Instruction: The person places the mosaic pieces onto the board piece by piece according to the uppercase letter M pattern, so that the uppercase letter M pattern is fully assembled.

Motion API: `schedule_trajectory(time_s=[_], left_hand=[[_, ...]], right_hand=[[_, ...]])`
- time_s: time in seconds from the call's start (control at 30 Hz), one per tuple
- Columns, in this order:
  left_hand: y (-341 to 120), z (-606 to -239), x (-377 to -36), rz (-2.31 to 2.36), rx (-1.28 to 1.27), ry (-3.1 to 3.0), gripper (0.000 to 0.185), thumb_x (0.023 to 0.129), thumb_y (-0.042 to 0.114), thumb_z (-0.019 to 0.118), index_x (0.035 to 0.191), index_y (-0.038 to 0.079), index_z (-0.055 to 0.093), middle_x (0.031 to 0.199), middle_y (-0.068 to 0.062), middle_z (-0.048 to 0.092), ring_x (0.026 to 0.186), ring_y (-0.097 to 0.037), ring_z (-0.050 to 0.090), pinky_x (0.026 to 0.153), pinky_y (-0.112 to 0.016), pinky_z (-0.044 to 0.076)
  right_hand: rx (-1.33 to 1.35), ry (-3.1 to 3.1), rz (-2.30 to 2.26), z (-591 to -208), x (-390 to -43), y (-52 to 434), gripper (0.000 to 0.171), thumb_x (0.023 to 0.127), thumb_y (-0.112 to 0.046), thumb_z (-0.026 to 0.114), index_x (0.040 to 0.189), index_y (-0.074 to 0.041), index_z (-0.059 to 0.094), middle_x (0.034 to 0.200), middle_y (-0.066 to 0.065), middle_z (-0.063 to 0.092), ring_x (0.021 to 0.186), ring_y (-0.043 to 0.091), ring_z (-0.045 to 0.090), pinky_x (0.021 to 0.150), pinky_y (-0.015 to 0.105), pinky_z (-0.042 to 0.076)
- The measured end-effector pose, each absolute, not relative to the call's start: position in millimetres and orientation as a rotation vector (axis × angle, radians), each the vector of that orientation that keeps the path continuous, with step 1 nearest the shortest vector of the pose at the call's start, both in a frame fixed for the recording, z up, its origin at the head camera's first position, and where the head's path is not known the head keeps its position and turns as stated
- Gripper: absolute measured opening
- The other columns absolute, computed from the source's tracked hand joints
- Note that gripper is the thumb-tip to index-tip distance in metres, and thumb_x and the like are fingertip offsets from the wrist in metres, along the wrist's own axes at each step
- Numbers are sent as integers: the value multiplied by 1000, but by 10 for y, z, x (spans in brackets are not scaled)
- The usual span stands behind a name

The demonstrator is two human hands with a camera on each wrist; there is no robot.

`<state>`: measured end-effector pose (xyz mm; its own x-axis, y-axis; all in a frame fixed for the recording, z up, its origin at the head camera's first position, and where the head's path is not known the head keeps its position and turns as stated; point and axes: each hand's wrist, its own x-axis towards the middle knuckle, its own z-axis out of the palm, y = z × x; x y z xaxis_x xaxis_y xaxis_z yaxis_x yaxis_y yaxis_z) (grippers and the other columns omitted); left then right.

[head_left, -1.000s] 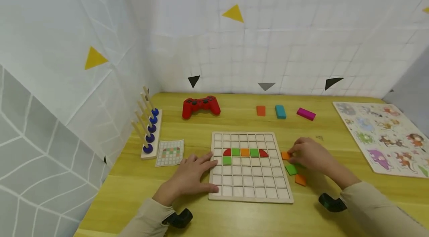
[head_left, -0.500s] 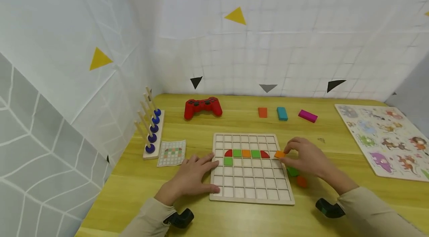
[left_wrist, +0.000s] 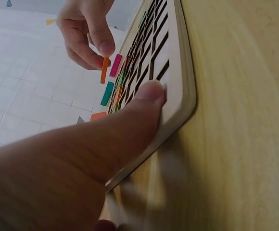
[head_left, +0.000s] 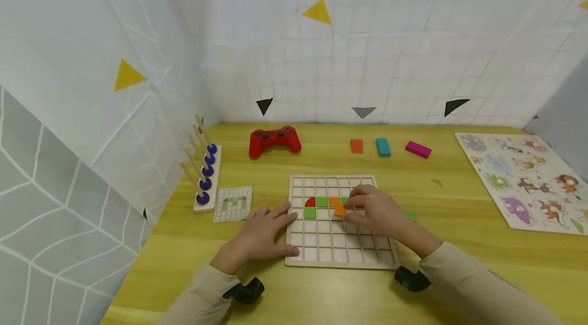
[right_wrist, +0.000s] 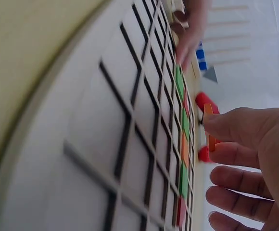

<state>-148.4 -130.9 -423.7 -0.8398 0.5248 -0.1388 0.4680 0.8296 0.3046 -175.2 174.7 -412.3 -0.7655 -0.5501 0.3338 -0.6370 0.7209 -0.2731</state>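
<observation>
A wooden grid board (head_left: 340, 255) lies flat, with red, green and orange tiles set in its upper rows. My left hand (head_left: 262, 235) rests on the board's left edge, fingers and thumb spread. Over the grid, my right hand (head_left: 378, 213) pinches an orange square tile (head_left: 339, 210) between thumb and index finger; the right wrist view shows the tile (right_wrist: 209, 127) on edge, above the board. Beneath it in the head view are a red rounded piece (head_left: 310, 202), a green tile (head_left: 322, 201) and another orange tile (head_left: 334, 201). The right hand hides the row's right end.
A patterned card (head_left: 233, 203) and a peg stand (head_left: 206, 182) with blue beads are left of the board. Behind lie a red game controller (head_left: 274, 141) and orange, teal and magenta blocks (head_left: 418, 149). An animal puzzle (head_left: 528, 182) and a green tile (head_left: 410, 215) lie right.
My right hand has picked up the orange tile from the table beside the board and carried it left over the grid. The left hand stays at the board's edge.
</observation>
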Motion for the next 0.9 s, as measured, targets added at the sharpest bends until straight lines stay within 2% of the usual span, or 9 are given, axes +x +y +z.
schedule_trajectory(time_s=[0.23,0.53,0.73,0.9], left_hand=[[-1312,-4165,-1551,361,780,2818,80,82,68,64,149,28,44,163,0,31,126,-30,43,88,-43,35],[-1308,-4197,-1492,376,745,2789,81,82,69,63,150,29,43,163,2,29,126,-28,42,90,-43,35],[-1291,-4199,-1480,375,745,2799,80,82,68,64,149,28,45,163,1,30,125,-27,42,90,-43,35],[-1299,-4204,-1472,376,745,2796,79,82,67,64,149,28,45,163,1,30,126,-27,42,90,-43,35]], right_hand=[[1011,-2668,562,-4071,-1742,1517,22,76,-30,84,89,-14,79,94,-1,64,86,14,58,76,31,52],[1094,-2672,572,-4167,-1664,1284,21,78,-32,83,87,-14,80,88,-4,64,82,10,54,72,25,49],[1075,-2669,541,-4208,-1658,1183,21,77,-34,83,85,-15,80,87,-4,64,82,11,55,74,26,49],[1067,-2699,514,-4250,-1658,1144,22,79,-33,82,89,-14,81,90,-3,66,84,13,57,75,28,50]])
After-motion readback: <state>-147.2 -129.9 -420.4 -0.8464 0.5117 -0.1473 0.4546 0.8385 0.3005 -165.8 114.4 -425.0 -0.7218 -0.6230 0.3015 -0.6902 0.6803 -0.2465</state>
